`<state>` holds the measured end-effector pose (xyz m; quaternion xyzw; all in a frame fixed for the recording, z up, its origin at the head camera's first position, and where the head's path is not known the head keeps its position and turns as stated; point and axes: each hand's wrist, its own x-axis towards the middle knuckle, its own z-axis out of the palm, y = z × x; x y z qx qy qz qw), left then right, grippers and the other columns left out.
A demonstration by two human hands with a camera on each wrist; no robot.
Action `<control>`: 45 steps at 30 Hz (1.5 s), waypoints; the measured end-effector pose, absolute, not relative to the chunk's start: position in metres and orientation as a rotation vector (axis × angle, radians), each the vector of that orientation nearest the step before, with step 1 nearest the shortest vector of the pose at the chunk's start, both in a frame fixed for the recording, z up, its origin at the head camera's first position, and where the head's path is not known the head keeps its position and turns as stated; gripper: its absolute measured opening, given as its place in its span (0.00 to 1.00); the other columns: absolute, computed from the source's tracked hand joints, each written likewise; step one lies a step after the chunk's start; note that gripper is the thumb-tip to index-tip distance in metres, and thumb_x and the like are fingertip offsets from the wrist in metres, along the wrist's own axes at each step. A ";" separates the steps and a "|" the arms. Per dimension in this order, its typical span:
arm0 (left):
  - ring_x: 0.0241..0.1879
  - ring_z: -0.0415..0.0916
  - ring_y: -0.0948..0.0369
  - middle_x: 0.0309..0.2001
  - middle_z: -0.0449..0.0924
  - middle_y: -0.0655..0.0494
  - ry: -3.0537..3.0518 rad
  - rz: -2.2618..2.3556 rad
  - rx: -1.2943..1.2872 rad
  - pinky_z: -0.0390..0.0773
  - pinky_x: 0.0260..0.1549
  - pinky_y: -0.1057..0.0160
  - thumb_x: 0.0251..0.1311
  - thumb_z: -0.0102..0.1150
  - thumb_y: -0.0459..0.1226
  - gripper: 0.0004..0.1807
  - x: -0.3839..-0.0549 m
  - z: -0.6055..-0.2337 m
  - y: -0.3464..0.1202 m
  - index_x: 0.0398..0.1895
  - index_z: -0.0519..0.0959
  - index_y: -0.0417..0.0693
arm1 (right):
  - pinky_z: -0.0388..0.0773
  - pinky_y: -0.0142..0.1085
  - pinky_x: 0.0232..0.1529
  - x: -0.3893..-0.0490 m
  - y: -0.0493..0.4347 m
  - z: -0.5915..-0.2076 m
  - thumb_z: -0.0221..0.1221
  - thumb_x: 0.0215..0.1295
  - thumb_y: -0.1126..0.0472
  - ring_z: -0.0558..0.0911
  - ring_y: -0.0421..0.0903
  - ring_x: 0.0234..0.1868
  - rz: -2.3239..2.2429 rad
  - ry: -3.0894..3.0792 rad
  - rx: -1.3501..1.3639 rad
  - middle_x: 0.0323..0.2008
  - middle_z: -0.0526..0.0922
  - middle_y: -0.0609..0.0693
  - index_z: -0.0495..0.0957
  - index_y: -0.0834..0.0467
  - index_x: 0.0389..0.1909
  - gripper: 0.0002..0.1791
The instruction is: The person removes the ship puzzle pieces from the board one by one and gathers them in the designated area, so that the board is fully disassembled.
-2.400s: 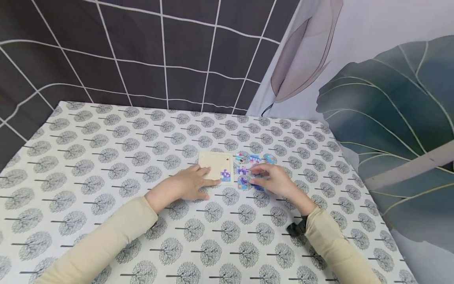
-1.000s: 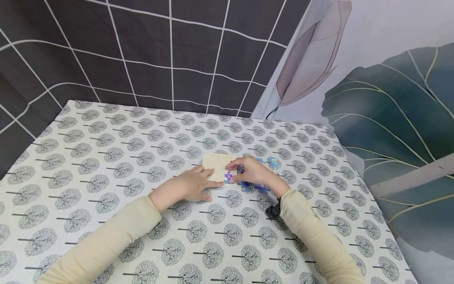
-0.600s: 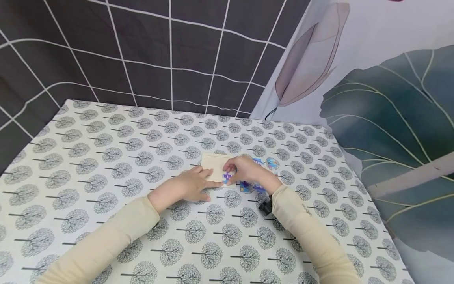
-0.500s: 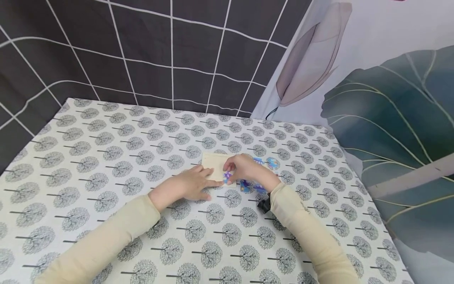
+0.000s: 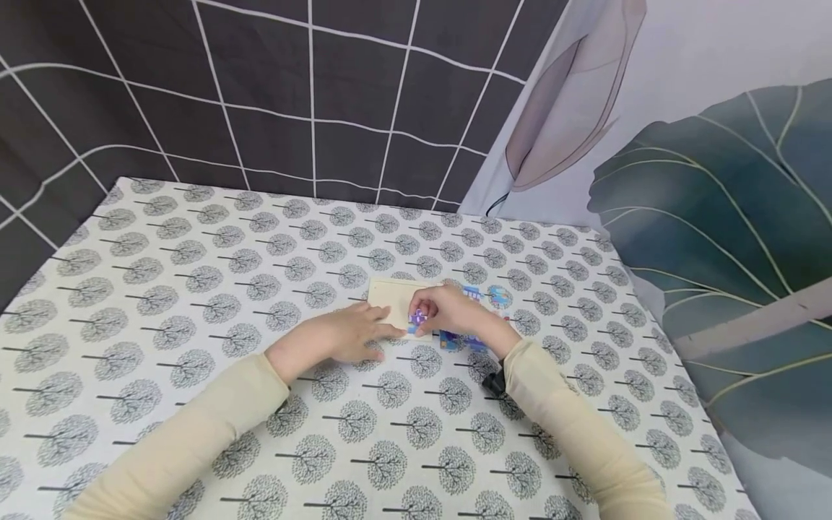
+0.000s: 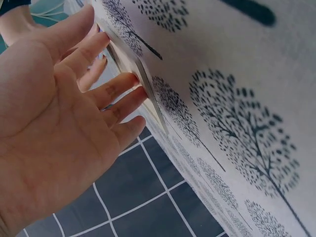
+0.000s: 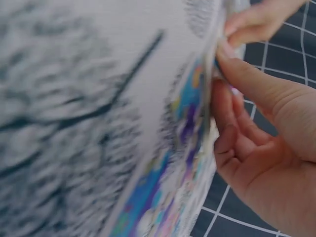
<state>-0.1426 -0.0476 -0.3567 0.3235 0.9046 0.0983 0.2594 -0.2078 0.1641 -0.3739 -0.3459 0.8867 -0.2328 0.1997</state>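
A cream puzzle board (image 5: 388, 295) lies on the table, its right part covered by my right hand (image 5: 451, 309). Thumb and fingertips of that hand pinch a small purple-and-blue puzzle piece (image 5: 418, 318) at the board's right side; the fingers hide part of it. My left hand (image 5: 354, 334) rests along the board's left and near edge with fingers spread, and the left wrist view shows its fingertips touching the board's edge (image 6: 157, 106). More puzzle pieces (image 5: 448, 339) lie just right of the board, partly under the right hand.
A blue puzzle piece (image 5: 499, 295) lies farther right, with another blue one (image 5: 472, 292) beside it. The tree-print tablecloth (image 5: 422, 426) spreads around the board. A dark gridded curtain (image 5: 260, 94) hangs behind the table.
The right hand has moved left from the loose pieces onto the board, bringing a puzzle piece, and makes small shifts there. My left hand has stayed on the board.
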 end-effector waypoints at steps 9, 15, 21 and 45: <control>0.68 0.51 0.43 0.71 0.51 0.43 2.473 0.257 0.897 0.54 0.67 0.43 0.65 0.50 0.48 0.28 -0.142 -0.357 -0.050 0.68 0.63 0.59 | 0.77 0.27 0.31 -0.200 0.168 -0.380 0.71 0.45 0.60 0.76 0.37 0.26 -0.691 2.538 -1.096 0.27 0.81 0.44 0.80 0.55 0.32 0.12; 0.68 0.49 0.41 0.71 0.51 0.42 2.484 0.192 0.943 0.50 0.68 0.45 0.65 0.48 0.50 0.27 -0.145 -0.358 -0.049 0.68 0.63 0.62 | 0.78 0.26 0.32 -0.197 0.169 -0.380 0.70 0.47 0.61 0.78 0.38 0.28 -0.729 2.567 -1.048 0.28 0.82 0.45 0.80 0.55 0.32 0.11; 0.67 0.52 0.41 0.71 0.52 0.41 2.478 0.188 0.975 0.52 0.68 0.45 0.65 0.49 0.49 0.27 -0.146 -0.358 -0.049 0.67 0.64 0.62 | 0.79 0.28 0.36 -0.191 0.170 -0.380 0.68 0.51 0.60 0.79 0.38 0.31 -0.735 2.555 -1.028 0.30 0.82 0.45 0.80 0.55 0.38 0.12; 0.68 0.48 0.39 0.71 0.50 0.40 2.473 0.246 0.941 0.51 0.67 0.43 0.66 0.48 0.48 0.26 -0.147 -0.359 -0.050 0.67 0.64 0.61 | 0.80 0.33 0.37 -0.184 0.188 -0.370 0.58 0.62 0.67 0.80 0.45 0.34 -0.966 2.674 -1.034 0.39 0.81 0.52 0.75 0.60 0.49 0.14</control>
